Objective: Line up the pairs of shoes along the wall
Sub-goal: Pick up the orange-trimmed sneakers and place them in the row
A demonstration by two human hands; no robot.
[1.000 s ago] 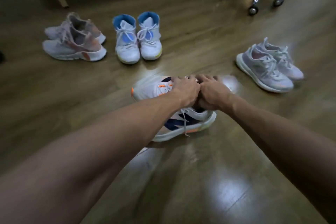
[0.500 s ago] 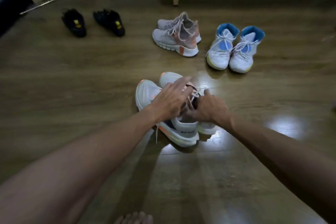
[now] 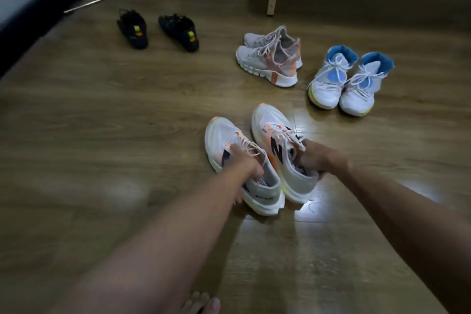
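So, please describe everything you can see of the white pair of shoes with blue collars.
The white high-top pair with blue collars stands upright on the wooden floor, right of the grey-and-orange pair. The two shoes sit side by side and seem to touch, toes toward the camera. White laces are tied, tongues show light blue, soles have a yellow-green edge. No hand touches them.

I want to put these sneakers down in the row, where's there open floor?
Bare floor between the black shoes and grey-orange pair, and all along the left. Crowded on the right: grey-orange and blue-collared pair sit close.
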